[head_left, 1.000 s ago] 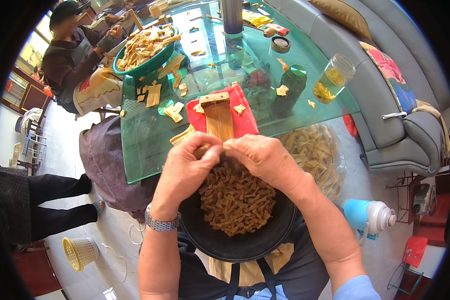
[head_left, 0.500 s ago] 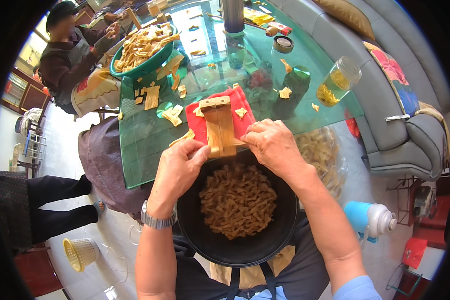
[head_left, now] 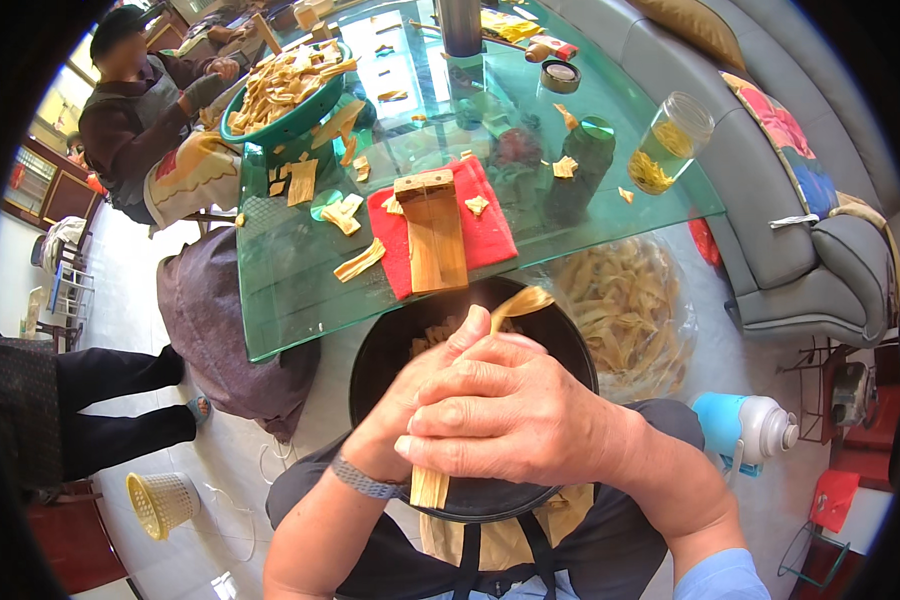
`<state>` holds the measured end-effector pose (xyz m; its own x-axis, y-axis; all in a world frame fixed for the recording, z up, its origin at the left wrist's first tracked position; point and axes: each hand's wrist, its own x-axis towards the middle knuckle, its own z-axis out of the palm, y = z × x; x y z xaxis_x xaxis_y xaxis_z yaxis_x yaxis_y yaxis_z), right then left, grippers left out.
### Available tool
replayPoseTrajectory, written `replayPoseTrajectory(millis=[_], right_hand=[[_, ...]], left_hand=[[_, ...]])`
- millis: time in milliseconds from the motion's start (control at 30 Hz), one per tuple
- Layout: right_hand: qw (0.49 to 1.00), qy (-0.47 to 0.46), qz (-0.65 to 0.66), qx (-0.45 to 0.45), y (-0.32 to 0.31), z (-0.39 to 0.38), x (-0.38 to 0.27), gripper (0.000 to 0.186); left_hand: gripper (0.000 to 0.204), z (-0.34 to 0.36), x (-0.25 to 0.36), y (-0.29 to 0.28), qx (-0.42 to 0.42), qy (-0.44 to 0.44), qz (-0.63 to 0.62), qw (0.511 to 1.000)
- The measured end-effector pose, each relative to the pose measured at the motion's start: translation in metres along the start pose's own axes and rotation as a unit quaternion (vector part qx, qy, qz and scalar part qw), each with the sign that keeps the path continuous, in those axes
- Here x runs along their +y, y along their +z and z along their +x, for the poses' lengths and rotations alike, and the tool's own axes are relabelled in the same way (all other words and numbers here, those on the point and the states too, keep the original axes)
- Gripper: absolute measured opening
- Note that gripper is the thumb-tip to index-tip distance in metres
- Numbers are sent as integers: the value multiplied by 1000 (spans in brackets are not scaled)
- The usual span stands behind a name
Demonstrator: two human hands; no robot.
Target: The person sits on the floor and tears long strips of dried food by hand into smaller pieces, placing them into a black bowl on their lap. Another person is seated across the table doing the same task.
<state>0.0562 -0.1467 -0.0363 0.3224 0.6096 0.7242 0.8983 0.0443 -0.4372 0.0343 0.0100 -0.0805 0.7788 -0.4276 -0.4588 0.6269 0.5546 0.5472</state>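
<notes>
My left hand (head_left: pixel 415 385) and my right hand (head_left: pixel 500 415) are clasped round a long, pale tan dried strip (head_left: pixel 430 488), its ends sticking out above and below the fingers. The left hand is largely hidden behind the right. Under them is a black pan (head_left: pixel 570 360) with small brown cut pieces, mostly covered by my hands. Just beyond, a wooden block cutter (head_left: pixel 435 240) with a crosspiece rests on a red cloth (head_left: pixel 490 230) at the glass table's edge, with loose strips (head_left: pixel 360 260) beside it.
A co-worker (head_left: pixel 130 130) sits by a green basin (head_left: pixel 290 90) of strips. A jar (head_left: pixel 670 140) stands on the glass table (head_left: pixel 610 200). A grey sofa (head_left: pixel 770 230), bag of strips (head_left: pixel 625 310), thermos (head_left: pixel 740 430), yellow basket (head_left: pixel 160 500) and a standing person's legs (head_left: pixel 120 400) surround me.
My hands have moved from the wooden block back toward me over the pan and closed together round the strip. The block is uncovered and the pan's contents are largely hidden.
</notes>
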Motion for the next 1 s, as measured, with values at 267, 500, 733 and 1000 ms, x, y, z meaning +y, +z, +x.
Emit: replayPoseTrajectory(millis=[267,500,733,1000], right_hand=[[990,94,101,37,-9,-12,14,25],[951,263,111,119,-16,-19,26,16],[901,428,75,2,-11,-27,30,31],[726,559,390,-87,-6,-37,53,36]], left_hand=[[31,-4,30,23,40,47,114,992],[22,-12,32,18,-38,-44,358,932],[8,-20,35,15,43,122,624,771],[27,-19,26,1,55,291,598,745]])
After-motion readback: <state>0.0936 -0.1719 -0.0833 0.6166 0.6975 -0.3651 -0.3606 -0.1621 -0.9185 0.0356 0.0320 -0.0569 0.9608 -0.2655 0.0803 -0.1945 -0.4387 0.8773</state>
